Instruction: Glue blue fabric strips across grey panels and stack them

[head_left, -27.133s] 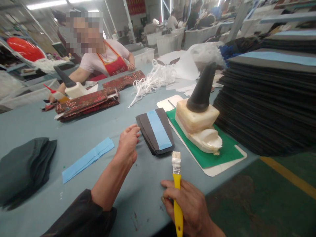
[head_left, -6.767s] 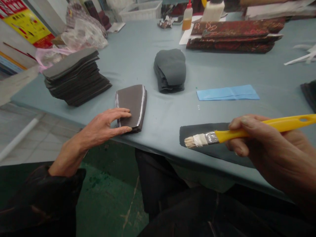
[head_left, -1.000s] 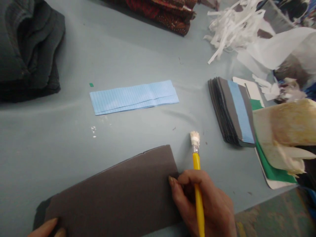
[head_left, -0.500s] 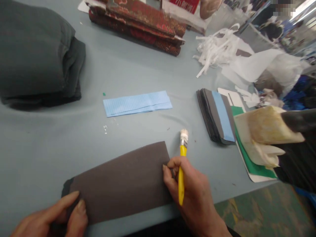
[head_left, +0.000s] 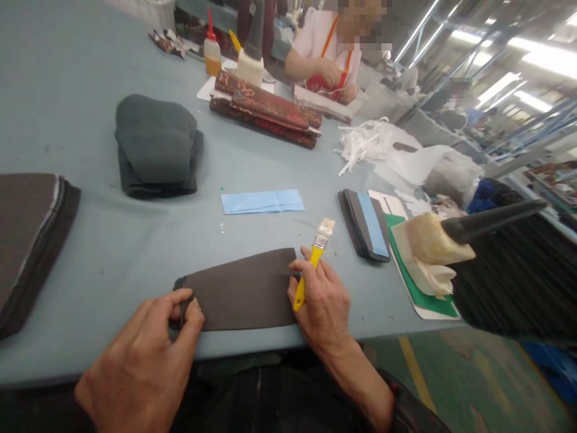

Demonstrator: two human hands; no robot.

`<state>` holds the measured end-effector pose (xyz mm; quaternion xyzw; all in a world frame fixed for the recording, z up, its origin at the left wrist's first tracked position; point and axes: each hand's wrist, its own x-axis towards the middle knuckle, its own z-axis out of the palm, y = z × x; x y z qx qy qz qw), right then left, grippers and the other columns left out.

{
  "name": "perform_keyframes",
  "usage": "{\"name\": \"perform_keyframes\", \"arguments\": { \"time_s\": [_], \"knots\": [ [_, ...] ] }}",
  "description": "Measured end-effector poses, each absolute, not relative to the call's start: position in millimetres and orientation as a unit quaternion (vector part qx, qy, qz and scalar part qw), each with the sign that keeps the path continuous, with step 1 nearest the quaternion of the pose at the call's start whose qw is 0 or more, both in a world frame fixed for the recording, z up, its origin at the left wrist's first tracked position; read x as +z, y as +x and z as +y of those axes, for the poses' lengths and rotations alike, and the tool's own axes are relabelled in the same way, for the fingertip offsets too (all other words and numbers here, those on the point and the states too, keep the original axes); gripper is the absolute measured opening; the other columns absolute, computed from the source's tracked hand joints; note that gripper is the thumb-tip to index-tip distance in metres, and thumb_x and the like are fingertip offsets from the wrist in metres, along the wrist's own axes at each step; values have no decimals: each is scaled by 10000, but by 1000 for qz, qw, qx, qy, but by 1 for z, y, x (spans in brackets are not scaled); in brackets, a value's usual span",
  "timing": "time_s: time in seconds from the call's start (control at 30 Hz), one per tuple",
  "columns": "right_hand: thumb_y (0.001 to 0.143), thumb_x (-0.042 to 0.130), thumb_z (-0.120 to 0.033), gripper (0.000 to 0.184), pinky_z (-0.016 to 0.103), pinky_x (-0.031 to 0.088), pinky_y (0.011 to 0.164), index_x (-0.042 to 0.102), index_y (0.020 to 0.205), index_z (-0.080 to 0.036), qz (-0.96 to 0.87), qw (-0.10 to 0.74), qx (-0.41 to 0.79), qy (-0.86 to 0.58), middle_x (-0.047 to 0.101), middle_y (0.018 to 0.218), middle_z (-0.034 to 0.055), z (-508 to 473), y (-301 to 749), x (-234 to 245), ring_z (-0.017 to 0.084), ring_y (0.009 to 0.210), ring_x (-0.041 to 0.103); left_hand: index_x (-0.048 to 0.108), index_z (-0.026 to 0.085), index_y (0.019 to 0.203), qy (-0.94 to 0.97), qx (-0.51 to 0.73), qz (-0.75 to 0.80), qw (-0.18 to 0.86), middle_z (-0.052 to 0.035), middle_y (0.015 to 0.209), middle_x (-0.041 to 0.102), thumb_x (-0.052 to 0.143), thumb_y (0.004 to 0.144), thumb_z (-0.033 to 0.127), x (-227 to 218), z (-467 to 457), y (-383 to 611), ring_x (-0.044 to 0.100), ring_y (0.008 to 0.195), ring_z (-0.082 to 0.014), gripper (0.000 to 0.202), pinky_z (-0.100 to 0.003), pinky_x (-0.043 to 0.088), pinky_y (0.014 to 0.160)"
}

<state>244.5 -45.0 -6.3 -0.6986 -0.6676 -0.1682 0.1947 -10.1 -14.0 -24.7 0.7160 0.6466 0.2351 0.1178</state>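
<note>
A dark brown tapered panel [head_left: 243, 291] lies by the near edge of the blue-grey table [head_left: 261, 234], its long axis running left to right, the broader end rightward. The left hand [head_left: 139, 355] pinches its narrow end between thumb and fingers, covering part of a darker layer beneath. The right hand [head_left: 322, 300] grips a yellow-handled paintbrush [head_left: 312, 264], bristles pointing away and slightly right; its fingertips overlap the broad end, where contact is hard to judge. The left picture edge cuts off a panel stack [head_left: 27, 234].
</note>
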Motion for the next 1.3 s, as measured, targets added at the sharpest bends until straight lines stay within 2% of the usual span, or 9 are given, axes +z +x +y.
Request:
{"name": "perform_keyframes", "arguments": {
  "time_s": [0.07,0.2,0.6,0.77,0.83,0.9,1.03,1.17,1.3],
  "knots": [
    [954,584,-28,272,418,594,990,673,1127,-218,-715,206,-162,-649,748,1452,165,-44,247,-11,308,1178,754,744,276,1184,696,218,677,99,-60,1068,801,515,1091,441,-14,-11,-5,658,752,-245,297,-352,249,590],
    [974,550,-1,297,435,585,1079,682,1150,-201,-776,197,-115,-588,724,1493,173,-39,255,-15,293,1255,742,765,284,1185,691,210,685,97,-52,1082,805,515,1084,430,-12,-9,-2,677,740,-239,307,-349,311,607],
    [1065,552,-97,192,427,612,999,678,1167,-201,-785,167,-88,-591,778,1363,174,-32,257,-18,302,1203,739,753,248,1200,743,212,633,44,-67,1081,751,491,1116,450,-11,-7,-10,720,912,-289,341,-380,434,662],
    [1094,552,-139,157,409,609,972,682,1134,-216,-778,154,-85,-604,791,1305,157,-31,253,-15,291,1205,726,743,187,1153,789,225,571,-17,-139,1104,753,493,1114,421,-2,2,-6,713,1013,-364,345,-491,555,843],
    [1100,550,-142,157,407,610,959,687,1124,-217,-776,152,-80,-607,795,1290,157,-31,252,-14,288,1189,728,728,170,1184,817,247,521,-24,-158,1162,761,512,1109,390,2,5,3,719,1062,-373,317,-533,574,922],
    [1105,549,-149,157,406,608,968,689,1119,-219,-774,152,-73,-611,797,1284,153,-31,251,-12,284,1200,723,687,159,1287,851,264,453,-12,-171,1313,750,526,1108,358,1,9,15,706,1229,-374,312,-547,569,1041],
    [1112,557,-175,132,401,610,971,684,1102,-206,-770,159,-77,-612,789,1315,165,-32,251,-10,290,1217,723,524,129,1530,913,227,338,-3,-183,1617,600,482,1126,386,-12,17,35,513,1552,-384,481,-564,464,1244],
    [1120,539,-183,152,407,607,987,684,1105,-223,-770,173,-69,-610,785,1353,148,-34,253,-10,282,1238,723,494,79,1572,926,180,330,-15,-203,1647,568,374,1143,496,-25,21,40,512,1552,-402,610,-573,465,1239],
    [1104,537,-145,177,427,587,1028,689,1134,-230,-768,208,-54,-603,772,1404,138,-34,256,-10,277,1255,718,499,56,1591,927,153,342,-21,-206,1673,536,315,1148,494,-24,19,42,495,1565,-409,650,-585,449,1248]
  ]
}}
